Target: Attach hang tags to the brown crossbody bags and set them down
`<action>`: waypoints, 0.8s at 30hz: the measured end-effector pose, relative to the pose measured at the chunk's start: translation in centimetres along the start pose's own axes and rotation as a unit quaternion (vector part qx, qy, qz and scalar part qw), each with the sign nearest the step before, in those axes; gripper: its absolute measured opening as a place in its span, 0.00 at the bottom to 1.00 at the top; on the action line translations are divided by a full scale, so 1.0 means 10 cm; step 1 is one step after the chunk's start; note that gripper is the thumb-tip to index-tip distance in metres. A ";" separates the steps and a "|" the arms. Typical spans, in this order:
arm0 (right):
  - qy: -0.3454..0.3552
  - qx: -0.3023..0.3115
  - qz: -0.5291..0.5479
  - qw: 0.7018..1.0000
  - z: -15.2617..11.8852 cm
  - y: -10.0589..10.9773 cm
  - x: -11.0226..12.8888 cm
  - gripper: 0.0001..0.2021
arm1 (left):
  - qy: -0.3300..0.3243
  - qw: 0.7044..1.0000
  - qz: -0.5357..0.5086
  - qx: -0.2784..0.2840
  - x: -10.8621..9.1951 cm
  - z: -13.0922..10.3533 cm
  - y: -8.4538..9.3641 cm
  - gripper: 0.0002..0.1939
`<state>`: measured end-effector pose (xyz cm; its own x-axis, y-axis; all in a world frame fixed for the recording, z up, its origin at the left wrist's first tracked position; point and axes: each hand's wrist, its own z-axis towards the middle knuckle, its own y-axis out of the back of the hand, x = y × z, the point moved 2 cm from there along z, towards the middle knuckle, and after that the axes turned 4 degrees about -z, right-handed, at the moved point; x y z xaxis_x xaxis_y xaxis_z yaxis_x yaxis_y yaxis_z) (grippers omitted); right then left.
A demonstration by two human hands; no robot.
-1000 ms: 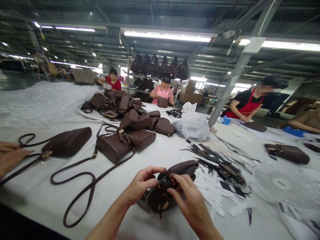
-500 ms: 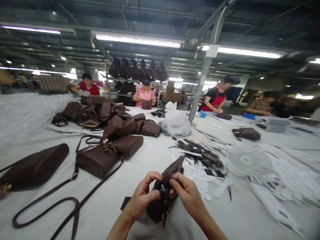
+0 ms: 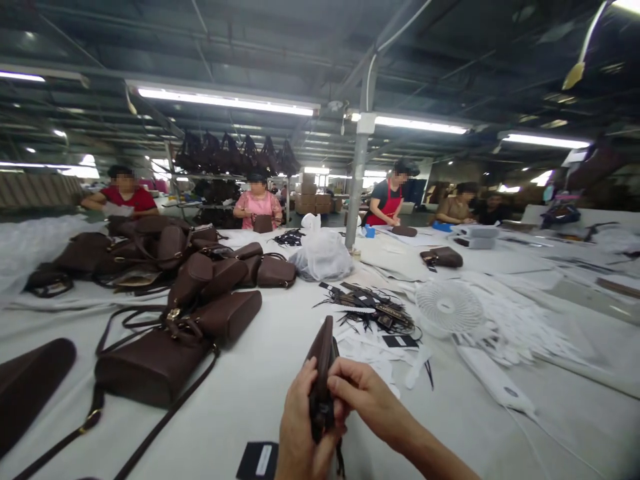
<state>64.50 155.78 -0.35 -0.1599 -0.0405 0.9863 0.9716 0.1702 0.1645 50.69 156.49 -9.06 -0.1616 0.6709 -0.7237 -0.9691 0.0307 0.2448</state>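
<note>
A small dark brown handbag (image 3: pixel 321 353) stands on edge between my hands, its narrow top turned up toward me. Along its left side, my left hand (image 3: pixel 300 417) is closed round the bag, with the thumb low at the near end. My right hand (image 3: pixel 357 390) pinches the bag's upper right edge with bent fingers. What lies right under those fingertips is hidden. A black card with a white label (image 3: pixel 259 460) lies on the table just left of my left wrist.
Brown handbags (image 3: pixel 150 360) with long straps are heaped on the left. Ahead lie black tags with cords (image 3: pixel 380 310) and a white plastic bag (image 3: pixel 323 253). A white fan (image 3: pixel 450 308) sits at right beside white paper pieces. A metal post (image 3: pixel 357 180) rises beyond; several co-workers stand across the table.
My view has swung right, so the scene sits further left. The handbag is turned more upright; my left hand has shifted from its top opening to its left side.
</note>
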 end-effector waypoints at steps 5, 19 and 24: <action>0.022 -0.040 -0.090 0.995 0.08 0.04 0.15 0.12 | 0.040 0.999 0.030 -0.021 0.00 0.09 -0.05 0.28; 0.029 0.109 -0.098 0.989 -0.03 -0.18 0.36 0.20 | 0.031 0.999 0.025 0.018 -0.31 0.24 0.31 0.31; 0.050 0.123 -0.129 0.983 0.00 -0.40 0.29 0.15 | 0.141 0.987 -0.065 0.035 -0.33 0.19 0.47 0.30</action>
<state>60.15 155.03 1.87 -0.3656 -0.2075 0.9073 0.8275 0.3738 0.4190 46.98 155.86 -4.30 -0.0928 0.4244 -0.9007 -0.9712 0.1609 0.1759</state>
